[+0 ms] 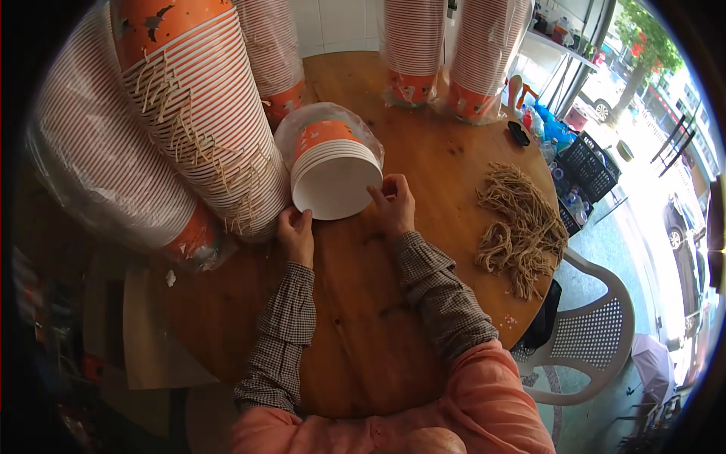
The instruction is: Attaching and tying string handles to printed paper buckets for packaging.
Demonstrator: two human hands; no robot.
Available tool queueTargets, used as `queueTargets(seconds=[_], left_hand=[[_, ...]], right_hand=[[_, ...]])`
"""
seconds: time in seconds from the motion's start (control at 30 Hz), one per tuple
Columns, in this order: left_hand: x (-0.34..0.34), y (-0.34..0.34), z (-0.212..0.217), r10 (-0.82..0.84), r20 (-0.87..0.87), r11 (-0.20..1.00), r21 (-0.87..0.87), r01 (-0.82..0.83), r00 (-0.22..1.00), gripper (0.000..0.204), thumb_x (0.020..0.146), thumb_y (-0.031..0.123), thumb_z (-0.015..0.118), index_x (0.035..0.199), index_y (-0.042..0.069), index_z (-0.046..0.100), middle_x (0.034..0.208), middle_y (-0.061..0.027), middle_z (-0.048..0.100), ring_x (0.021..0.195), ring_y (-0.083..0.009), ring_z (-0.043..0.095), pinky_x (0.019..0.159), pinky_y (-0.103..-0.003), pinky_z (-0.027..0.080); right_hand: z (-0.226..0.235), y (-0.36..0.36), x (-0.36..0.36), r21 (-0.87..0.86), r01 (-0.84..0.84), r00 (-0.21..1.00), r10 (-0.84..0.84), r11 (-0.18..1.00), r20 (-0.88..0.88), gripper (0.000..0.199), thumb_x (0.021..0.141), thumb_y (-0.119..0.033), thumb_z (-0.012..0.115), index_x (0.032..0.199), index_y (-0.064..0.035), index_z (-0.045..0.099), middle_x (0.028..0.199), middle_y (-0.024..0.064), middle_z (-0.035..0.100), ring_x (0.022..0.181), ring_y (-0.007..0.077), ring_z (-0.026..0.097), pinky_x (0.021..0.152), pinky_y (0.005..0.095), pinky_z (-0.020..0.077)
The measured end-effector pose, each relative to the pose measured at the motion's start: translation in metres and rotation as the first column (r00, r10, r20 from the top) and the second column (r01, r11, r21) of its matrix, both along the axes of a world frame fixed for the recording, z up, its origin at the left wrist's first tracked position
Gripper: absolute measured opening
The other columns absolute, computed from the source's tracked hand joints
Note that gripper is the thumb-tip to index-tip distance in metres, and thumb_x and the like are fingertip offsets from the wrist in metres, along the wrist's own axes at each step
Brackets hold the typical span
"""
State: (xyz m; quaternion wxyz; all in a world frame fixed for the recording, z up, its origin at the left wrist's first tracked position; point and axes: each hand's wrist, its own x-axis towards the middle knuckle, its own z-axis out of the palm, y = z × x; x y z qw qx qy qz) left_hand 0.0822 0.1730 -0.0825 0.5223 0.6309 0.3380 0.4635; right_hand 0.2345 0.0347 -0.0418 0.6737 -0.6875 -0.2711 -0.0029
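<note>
A short nested stack of paper buckets, orange-printed outside and white inside, lies tilted on the table with its mouth toward me. Clear plastic wrap spreads behind it. My left hand is closed, thumb and fingertips pinching at the lower left of the front bucket's rim. At the right side of that rim, my right hand is closed too, its thumb by the inner wall and its other fingers curled. Just left leans a tall stack of similar buckets, with loops of twisted cord hanging along its side.
On the right of the round wooden table lies a pile of beige cords. Plastic-wrapped bucket stacks stand at left and at the back. A black object sits near the right edge. Beyond are a plastic chair and black crates.
</note>
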Motion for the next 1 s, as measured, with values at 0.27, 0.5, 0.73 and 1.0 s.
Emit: queueTargets(seconds=[0.27, 0.5, 0.73, 1.0], left_hand=[[0.005, -0.003, 0.003, 0.055, 0.102, 0.998, -0.007, -0.054, 0.993, 0.024, 0.088, 0.009, 0.068, 0.101, -0.001, 0.050, 0.092, -0.0067, 0.055, 0.080, -0.0132, 0.054, 0.074, -0.027, 0.048], [0.001, -0.004, 0.008, 0.032, 0.009, 0.999, 0.043, -0.033, 0.999, 0.019, 0.087, 0.008, 0.067, 0.097, -0.001, 0.054, 0.086, -0.0057, 0.059, 0.077, -0.0141, 0.056, 0.075, -0.029, 0.049], [-0.011, -0.006, 0.001, 0.009, -0.004, 0.996, 0.089, -0.009, 1.000, 0.023, 0.083, 0.008, 0.062, 0.100, -0.004, 0.053, 0.090, -0.0071, 0.059, 0.083, -0.0165, 0.057, 0.076, -0.030, 0.048], [-0.032, -0.036, 0.010, -0.125, 0.117, 0.989, -0.066, 0.133, 0.985, 0.048, 0.085, 0.007, 0.058, 0.130, -0.006, 0.047, 0.121, -0.0150, 0.059, 0.109, -0.0251, 0.057, 0.095, -0.034, 0.044]], right_hand=[[0.001, 0.012, 0.007, -0.078, 0.093, 0.992, -0.085, 0.993, 0.098, 0.022, 0.082, -0.014, 0.071, 0.085, -0.0032, 0.052, 0.070, 0.0084, 0.056, 0.064, 0.0190, 0.054, 0.062, 0.0335, 0.0470], [-0.003, 0.008, 0.005, -0.134, 0.092, 0.991, -0.078, 0.987, 0.107, 0.020, 0.083, -0.016, 0.070, 0.087, -0.0023, 0.056, 0.072, 0.0044, 0.058, 0.066, 0.0131, 0.055, 0.063, 0.0306, 0.0480], [0.000, -0.001, -0.012, -0.126, 0.035, 0.963, 0.001, 0.991, 0.269, 0.038, 0.084, -0.007, 0.056, 0.121, -0.0133, 0.049, 0.094, 0.0222, 0.065, 0.083, 0.0388, 0.065, 0.073, 0.0454, 0.0515], [0.007, -0.068, -0.026, -0.027, -0.233, 0.963, 0.235, 0.972, 0.133, 0.023, 0.091, -0.013, 0.057, 0.111, -0.0021, 0.058, 0.086, 0.0119, 0.065, 0.075, 0.0172, 0.063, 0.069, 0.0322, 0.0510]])
